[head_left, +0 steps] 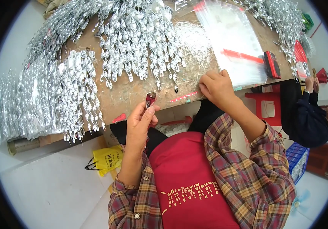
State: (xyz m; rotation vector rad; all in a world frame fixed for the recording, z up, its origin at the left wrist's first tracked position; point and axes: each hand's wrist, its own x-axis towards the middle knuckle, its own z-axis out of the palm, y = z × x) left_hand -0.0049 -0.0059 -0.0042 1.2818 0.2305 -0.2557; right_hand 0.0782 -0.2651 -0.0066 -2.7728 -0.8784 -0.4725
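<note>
Near the table's front edge, my left hand [141, 119] is closed around a shiny silver metal strip [151, 98]. Its rounded, mirror-like end sticks up past my thumb and reflects dark red; the rest is hidden by my fingers. My right hand [218, 88] is further right, over the table edge, its fingers pinched together. A thin white string seems to run into those fingers from the tangled pile of white string [193, 42] just beyond them. Left of that pile lie many twisted silver spiral strips [131, 45], their ends pointing toward me.
More silver spirals in clear wrapping [26, 103] hang over the left edge. Clear plastic bags [238, 38] with a red band lie beyond my right hand, beside a red-and-black device [271, 65]. A red stool [265, 105] and another person [305, 118] are at right. A yellow bag [108, 159] is below left.
</note>
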